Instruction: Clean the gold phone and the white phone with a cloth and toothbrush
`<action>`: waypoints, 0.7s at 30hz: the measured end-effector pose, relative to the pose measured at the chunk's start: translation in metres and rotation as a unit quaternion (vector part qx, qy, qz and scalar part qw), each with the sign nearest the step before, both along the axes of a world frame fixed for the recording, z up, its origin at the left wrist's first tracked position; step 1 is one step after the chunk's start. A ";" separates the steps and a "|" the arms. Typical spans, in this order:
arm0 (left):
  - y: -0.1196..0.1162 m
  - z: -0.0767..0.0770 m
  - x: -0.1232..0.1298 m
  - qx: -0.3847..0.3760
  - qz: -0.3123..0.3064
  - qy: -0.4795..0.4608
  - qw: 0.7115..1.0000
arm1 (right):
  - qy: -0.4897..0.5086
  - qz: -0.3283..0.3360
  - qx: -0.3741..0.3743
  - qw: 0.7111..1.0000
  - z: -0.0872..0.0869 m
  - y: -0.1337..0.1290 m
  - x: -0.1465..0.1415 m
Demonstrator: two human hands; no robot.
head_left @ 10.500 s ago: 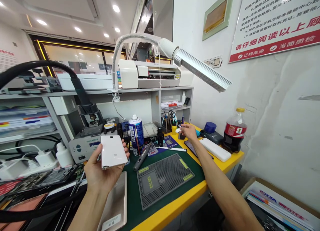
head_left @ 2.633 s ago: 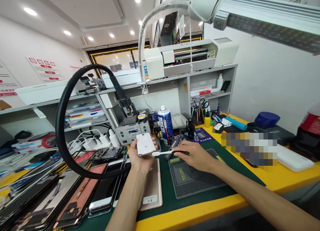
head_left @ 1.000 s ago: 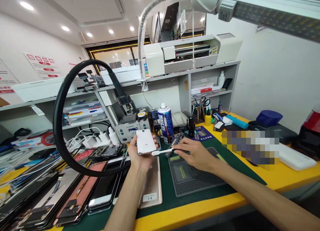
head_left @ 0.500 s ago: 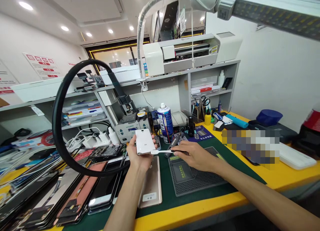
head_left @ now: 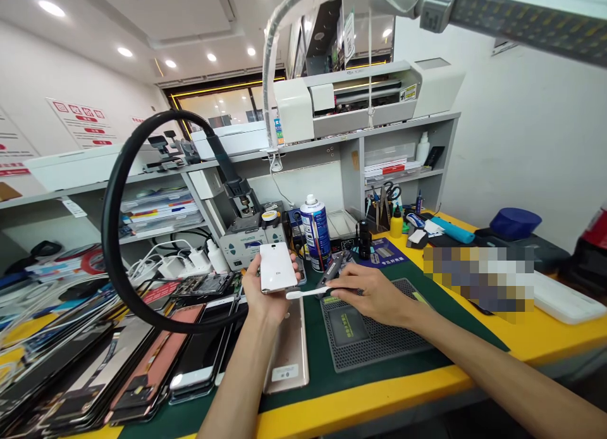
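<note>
A white phone [head_left: 277, 268] lies back up in my left hand [head_left: 265, 300], whose fingers wrap round its edges. My right hand [head_left: 370, 293] pinches the dark handle of a brush with a white head [head_left: 303, 293]. The brush head is just below the phone's lower edge; whether they touch I cannot tell. Below my left hand a gold phone [head_left: 290, 357] rests on the green mat [head_left: 379, 379]. Under and beside my right hand is a grey perforated pad [head_left: 379, 350].
A blue spray can [head_left: 316, 236] stands behind the hands. A black hose [head_left: 107, 236] loops at the left, above rows of phones and screens [head_left: 152, 357]. Right of the mat lies a white case [head_left: 564, 296] on the yellow table [head_left: 474, 293].
The brush head has shifted slightly down from the phone's lower edge. The white phone is tilted a little differently in my left hand. The whole view has shifted slightly.
</note>
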State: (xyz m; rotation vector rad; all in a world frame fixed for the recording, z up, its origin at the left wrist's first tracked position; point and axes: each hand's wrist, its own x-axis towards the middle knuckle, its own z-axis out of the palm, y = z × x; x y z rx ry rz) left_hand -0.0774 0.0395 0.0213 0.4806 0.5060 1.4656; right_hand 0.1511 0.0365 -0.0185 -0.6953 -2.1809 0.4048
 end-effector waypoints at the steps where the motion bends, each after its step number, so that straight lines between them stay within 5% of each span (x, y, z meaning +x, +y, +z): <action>1: 0.000 0.001 0.000 0.000 -0.005 0.001 1.000 | 0.001 0.002 0.004 1.000 0.000 0.000 0.000; 21: -0.002 0.001 0.000 -0.003 -0.040 0.006 0.999 | -0.003 -0.015 0.025 1.000 0.000 0.001 0.001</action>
